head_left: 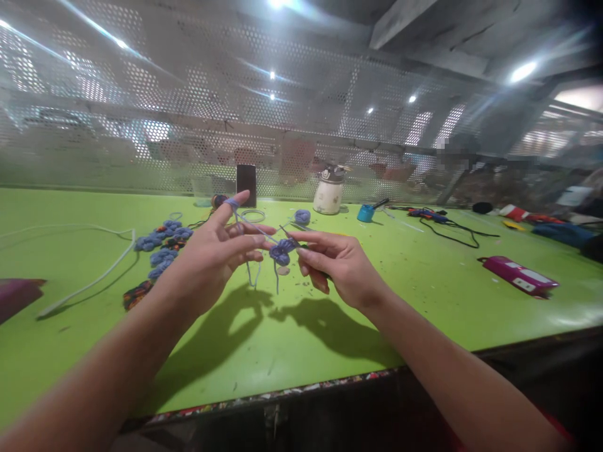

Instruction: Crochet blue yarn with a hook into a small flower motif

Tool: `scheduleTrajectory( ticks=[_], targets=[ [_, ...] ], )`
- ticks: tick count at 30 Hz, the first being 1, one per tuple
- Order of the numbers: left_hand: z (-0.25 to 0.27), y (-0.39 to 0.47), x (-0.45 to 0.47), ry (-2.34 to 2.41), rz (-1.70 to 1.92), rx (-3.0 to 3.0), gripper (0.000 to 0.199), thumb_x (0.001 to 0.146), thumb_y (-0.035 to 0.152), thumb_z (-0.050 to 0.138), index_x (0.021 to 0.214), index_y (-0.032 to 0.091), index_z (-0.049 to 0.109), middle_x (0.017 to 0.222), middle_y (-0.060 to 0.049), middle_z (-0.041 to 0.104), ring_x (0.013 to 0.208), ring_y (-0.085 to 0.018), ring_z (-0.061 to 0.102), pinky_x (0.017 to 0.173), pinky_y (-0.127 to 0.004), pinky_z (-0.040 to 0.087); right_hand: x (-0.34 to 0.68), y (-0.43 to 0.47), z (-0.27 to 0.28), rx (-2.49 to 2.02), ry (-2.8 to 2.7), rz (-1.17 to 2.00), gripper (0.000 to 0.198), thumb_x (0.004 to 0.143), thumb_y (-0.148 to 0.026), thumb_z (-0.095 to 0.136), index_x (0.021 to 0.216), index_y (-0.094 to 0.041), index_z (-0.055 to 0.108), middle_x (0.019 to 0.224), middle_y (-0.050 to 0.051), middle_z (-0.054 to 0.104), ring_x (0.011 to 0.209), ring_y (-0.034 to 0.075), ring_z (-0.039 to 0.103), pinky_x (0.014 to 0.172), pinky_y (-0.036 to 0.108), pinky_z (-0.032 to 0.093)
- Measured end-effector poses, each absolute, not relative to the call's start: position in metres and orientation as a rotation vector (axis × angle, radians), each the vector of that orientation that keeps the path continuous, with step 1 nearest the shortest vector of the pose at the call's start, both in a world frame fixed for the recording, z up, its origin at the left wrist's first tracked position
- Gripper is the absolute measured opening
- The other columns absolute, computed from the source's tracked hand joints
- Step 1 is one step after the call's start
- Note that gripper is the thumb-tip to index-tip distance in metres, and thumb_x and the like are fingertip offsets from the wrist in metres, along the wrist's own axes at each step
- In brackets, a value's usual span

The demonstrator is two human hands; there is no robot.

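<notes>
Near the surface's (424,295) far edge stand a phone (246,184), a white container (328,194) and a blue pot (365,213); the left forearm (136,333) partly hides finished-looking clusters (162,257). The left hand (211,254) is loosely spread, yarn (232,203) around its index finger; the right hand (336,258) pinches a hook (289,235). The purple-blue crochet piece (281,252) sits between them above mid-surface (tail (276,280) dangling), lying roughly along the near edge, hook tip toward the far edge.

White jug (328,196) as reference: phone (245,177) upright to its left, blue pot (365,214) (black stick (382,203) poking out) just right, purple power strip (518,276) farther right, nearer camera. Perforated screen (301,113) behind jug.
</notes>
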State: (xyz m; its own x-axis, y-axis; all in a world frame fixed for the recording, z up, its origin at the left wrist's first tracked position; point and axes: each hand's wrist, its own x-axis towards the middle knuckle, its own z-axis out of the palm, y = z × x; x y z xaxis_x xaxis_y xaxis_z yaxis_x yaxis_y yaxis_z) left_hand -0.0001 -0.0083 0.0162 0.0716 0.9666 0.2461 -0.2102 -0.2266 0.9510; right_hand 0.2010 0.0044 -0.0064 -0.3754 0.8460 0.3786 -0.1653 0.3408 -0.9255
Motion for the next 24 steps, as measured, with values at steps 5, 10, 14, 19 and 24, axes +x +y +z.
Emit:
scheduleTrajectory(
  ticks=[5,10,14,19,24],
  targets=[
    [0.015,0.005,-0.011,1.166,1.543,1.401,0.055,0.067,0.016,0.077,0.12,0.015,0.065,0.079,-0.003,0.071,0.078,-0.02,0.065,0.064,-0.029,0.045,0.202,0.007,-0.007,-0.592,-1.504,1.431,0.028,0.077,-0.019,0.074,0.105,-0.02,0.077,0.054,-0.005,0.059,0.034,0.002,0.04,0.033,0.015,0.029],
    [0.016,0.01,-0.023,1.235,1.539,1.305,0.016,0.067,0.016,0.073,0.051,0.017,0.069,0.057,-0.003,0.064,0.062,-0.015,0.053,0.057,-0.026,0.039,0.205,0.01,-0.007,-0.545,-1.467,1.58,0.024,0.074,-0.016,0.075,0.097,-0.023,0.079,0.052,-0.005,0.058,0.034,0.001,0.037,0.033,0.014,0.024],
    [0.023,0.004,-0.024,0.932,1.487,1.181,0.034,0.072,0.021,0.06,0.038,0.019,0.058,0.066,-0.004,0.067,0.081,-0.016,0.062,0.073,-0.026,0.049,0.206,0.011,-0.007,-0.553,-1.446,1.612,0.023,0.073,-0.017,0.076,0.095,-0.024,0.08,0.052,-0.004,0.059,0.034,0.001,0.036,0.033,0.014,0.023],
    [0.024,-0.004,-0.016,0.626,1.391,1.118,0.023,0.085,0.038,0.06,0.095,0.026,0.077,0.086,-0.002,0.07,0.092,-0.017,0.064,0.082,-0.031,0.053,0.205,0.01,-0.007,-0.573,-1.442,1.603,0.025,0.074,-0.018,0.076,0.098,-0.024,0.079,0.054,-0.004,0.058,0.035,0.002,0.037,0.034,0.015,0.026],
    [0.016,-0.008,-0.006,0.635,1.225,1.281,0.098,0.073,0.014,0.079,0.151,0.042,0.026,0.098,-0.002,0.073,0.091,-0.018,0.068,0.083,-0.032,0.053,0.205,0.008,-0.008,-0.603,-1.441,1.565,0.028,0.075,-0.02,0.076,0.103,-0.023,0.077,0.056,-0.005,0.058,0.037,0.002,0.039,0.035,0.016,0.029]
  ],
)
